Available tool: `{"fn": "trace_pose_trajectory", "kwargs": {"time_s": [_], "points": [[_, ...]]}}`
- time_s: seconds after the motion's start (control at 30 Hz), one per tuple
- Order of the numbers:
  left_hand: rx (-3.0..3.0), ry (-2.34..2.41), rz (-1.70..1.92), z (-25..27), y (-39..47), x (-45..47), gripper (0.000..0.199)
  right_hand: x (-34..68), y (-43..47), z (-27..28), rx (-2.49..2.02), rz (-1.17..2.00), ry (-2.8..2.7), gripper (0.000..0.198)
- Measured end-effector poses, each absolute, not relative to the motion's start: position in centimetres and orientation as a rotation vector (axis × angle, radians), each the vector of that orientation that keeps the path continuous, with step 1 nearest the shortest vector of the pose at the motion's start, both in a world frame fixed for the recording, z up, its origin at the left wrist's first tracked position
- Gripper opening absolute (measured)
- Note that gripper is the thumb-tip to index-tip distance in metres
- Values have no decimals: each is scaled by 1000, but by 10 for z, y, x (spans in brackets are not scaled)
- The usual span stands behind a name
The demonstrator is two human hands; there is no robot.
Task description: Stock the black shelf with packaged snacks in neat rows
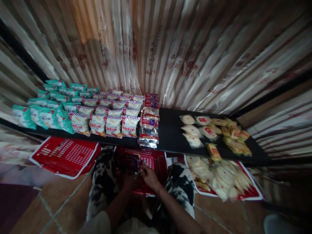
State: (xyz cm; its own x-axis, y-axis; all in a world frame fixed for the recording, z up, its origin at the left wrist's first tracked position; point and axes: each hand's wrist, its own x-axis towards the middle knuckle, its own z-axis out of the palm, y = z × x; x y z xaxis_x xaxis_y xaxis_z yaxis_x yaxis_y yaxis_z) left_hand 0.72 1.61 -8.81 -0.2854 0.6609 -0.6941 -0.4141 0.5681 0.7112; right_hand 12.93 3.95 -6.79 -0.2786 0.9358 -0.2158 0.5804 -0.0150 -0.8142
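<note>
Both my hands are low over a red basket [159, 159] between my knees. A dark, shiny packet [133, 160] with blue and red print is in them. My left hand [130, 178] is closed at its near side, the fingers mostly lost in shadow. My right hand [149, 175] has its fingers bent and pinched at the packet's right edge. Similar red and blue packets [149, 125] lie stacked in a column on the black shelf [170, 130] just beyond. The basket's inside is too dark to make out fully.
Left on the shelf stand rows of white snack bags [113, 126] and teal bags [46, 117]. Round white packs [191, 131] and yellow packs [236, 143] lie right. A red bag [70, 156] is at left; plastic-wrapped packs [221, 178] fill another at right. Pleated curtain [151, 48] hangs behind.
</note>
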Motion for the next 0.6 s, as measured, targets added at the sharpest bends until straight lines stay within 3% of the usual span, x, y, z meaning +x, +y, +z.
{"fn": "trace_pose_trajectory", "kwargs": {"time_s": [0.27, 0.6], "points": [[269, 1456, 1109, -59, -5, 1, 38, 140, 21, -28, -1397, 1187, -1774, 25], [903, 1458, 1155, 6, -2, 2, 32, 153, 22, 22, -1305, 1215, -1427, 34]]}}
